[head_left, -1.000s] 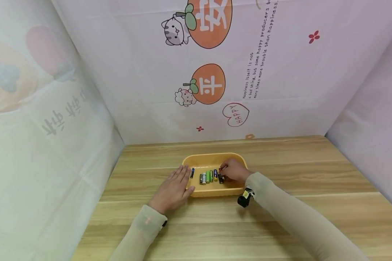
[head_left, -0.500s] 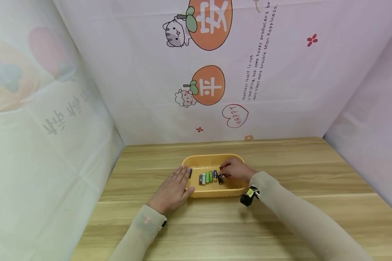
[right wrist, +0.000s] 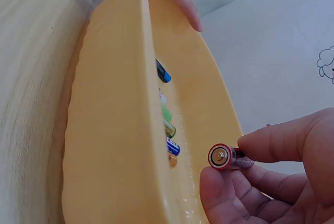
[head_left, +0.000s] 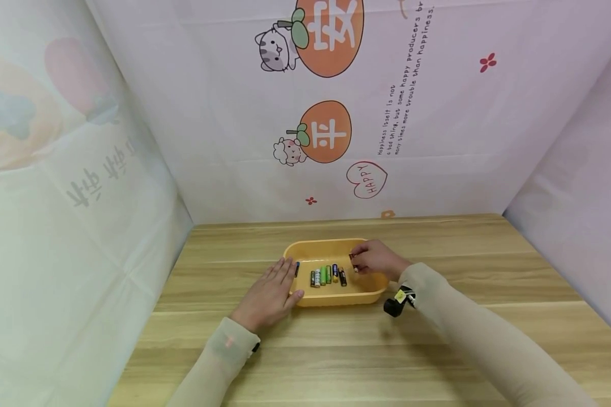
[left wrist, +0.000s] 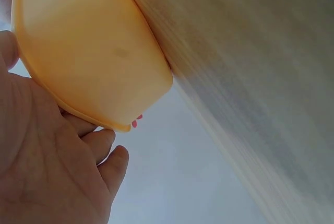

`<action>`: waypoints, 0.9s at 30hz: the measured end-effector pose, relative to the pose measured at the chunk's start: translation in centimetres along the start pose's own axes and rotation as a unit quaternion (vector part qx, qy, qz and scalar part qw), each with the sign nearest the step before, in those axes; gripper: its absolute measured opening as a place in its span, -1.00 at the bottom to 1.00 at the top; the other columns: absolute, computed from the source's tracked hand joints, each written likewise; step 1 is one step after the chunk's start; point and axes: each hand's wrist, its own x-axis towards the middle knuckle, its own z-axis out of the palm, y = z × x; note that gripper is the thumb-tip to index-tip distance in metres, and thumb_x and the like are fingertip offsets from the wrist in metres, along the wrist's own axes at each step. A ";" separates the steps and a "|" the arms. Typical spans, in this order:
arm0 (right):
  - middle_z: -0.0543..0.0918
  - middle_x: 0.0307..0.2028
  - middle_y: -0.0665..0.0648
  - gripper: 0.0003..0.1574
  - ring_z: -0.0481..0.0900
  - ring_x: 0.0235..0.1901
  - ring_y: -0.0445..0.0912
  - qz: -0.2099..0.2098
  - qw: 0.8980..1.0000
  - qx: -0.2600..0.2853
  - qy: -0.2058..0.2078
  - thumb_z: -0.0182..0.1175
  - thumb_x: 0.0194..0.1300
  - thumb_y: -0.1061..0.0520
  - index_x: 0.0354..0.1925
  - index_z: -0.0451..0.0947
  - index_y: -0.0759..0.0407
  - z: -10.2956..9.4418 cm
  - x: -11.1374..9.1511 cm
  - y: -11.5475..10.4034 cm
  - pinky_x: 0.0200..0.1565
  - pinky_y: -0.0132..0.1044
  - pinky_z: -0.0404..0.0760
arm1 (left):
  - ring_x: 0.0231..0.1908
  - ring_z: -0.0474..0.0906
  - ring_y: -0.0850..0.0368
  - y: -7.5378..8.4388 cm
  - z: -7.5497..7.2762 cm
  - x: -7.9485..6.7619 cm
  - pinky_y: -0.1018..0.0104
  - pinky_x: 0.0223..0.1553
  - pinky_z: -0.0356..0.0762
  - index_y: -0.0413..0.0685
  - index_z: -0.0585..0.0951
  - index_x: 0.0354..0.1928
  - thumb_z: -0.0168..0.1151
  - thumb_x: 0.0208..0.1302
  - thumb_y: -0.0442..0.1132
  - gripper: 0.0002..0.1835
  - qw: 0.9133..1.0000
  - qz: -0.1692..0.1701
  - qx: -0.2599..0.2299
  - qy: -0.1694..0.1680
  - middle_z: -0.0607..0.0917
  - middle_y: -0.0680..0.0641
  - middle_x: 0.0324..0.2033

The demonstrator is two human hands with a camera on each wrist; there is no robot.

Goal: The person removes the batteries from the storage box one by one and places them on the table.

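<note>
A yellow plastic tray (head_left: pixel 336 302) stands on the table. My left hand (head_left: pixel 269 294) lies over its left rim with fingers extended; the left wrist view shows the palm against the tray's outer wall (left wrist: pixel 99 46). At the tray's right end, my right hand (head_left: pixel 379 259) pinches a battery between thumb and fingers. In the right wrist view, that battery (right wrist: pixel 223 157) turns its red-ringed terminal end to the camera. Several batteries lie side by side inside, among them a green one (head_left: pixel 323 276) and a black one (head_left: pixel 342 276). A blue-ended battery (head_left: pixel 296 269) is partly hidden by my left fingers.
The wood-grain table (head_left: pixel 305 362) extends around the tray. Behind it hangs a printed white cloth (head_left: pixel 427 169), with further cloth at the left (head_left: pixel 81 254) and right (head_left: pixel 580 169). A black wrist camera (head_left: pixel 396 305) sits below my right wrist.
My right hand has moved right, carrying the pinched battery away from the row. The blue-ended battery shifted slightly left, closer under my left fingers. My left hand has stayed in place.
</note>
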 end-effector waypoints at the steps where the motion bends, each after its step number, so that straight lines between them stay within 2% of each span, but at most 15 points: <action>1: 0.54 -0.08 0.48 -0.58 0.62 -0.26 0.10 0.001 1.000 0.000 0.000 0.10 0.32 0.34 0.10 0.41 0.57 -0.2 -0.1 0.0 -0.09 0.05 0.63 | 0.48 -0.19 -0.06 0.0 0.0 0.0 0.09 0.42 -0.12 -0.25 -0.03 0.51 -0.44 0.52 0.25 -0.19 1.000 0.000 -0.002 0.000 -0.04 -0.19 0.50; 4: 0.54 -0.06 0.48 -0.61 0.62 -0.24 0.10 0.003 1.000 -0.003 -0.001 0.08 0.35 0.33 0.09 0.43 0.53 -0.7 -0.5 -0.2 -0.07 0.06 0.61 | 0.48 -0.18 -0.06 0.0 0.0 0.0 0.10 0.42 -0.11 -0.25 -0.02 0.51 -0.42 0.53 0.23 -0.21 1.000 0.002 -0.006 0.002 -0.04 -0.19 0.50; 11: 0.59 -0.18 0.32 -0.61 0.60 -0.16 0.20 0.005 1.000 -0.002 -0.001 0.08 0.37 0.32 0.10 0.42 0.54 -1.5 -1.1 -0.5 -0.08 0.02 0.63 | 0.48 -0.18 -0.05 0.0 0.0 0.0 0.10 0.42 -0.11 -0.25 -0.01 0.51 -0.48 0.50 0.28 -0.17 1.000 0.004 -0.006 0.005 -0.02 -0.18 0.50; 21: 0.57 -0.11 0.39 -0.59 0.60 -0.14 0.20 -0.001 1.000 -0.010 -0.001 0.09 0.38 0.30 0.12 0.41 0.53 -2.6 -1.7 -0.7 -0.04 0.03 0.61 | 0.48 -0.20 -0.02 0.0 -0.1 -0.1 0.12 0.42 -0.16 -0.22 -0.02 0.52 -0.54 0.48 0.31 -0.15 1.000 -0.003 0.003 0.001 -0.03 -0.16 0.51; 27: 0.58 -0.09 0.39 -0.54 0.62 -0.17 0.15 -0.002 1.000 -0.024 0.009 0.10 0.39 0.28 0.17 0.38 0.54 -3.7 -2.0 -0.8 -0.06 0.00 0.62 | 0.48 -0.21 -0.03 -0.2 -0.2 -0.2 0.11 0.42 -0.14 -0.23 -0.02 0.51 -0.49 0.50 0.28 -0.17 1.000 0.004 -0.001 0.003 -0.04 -0.16 0.51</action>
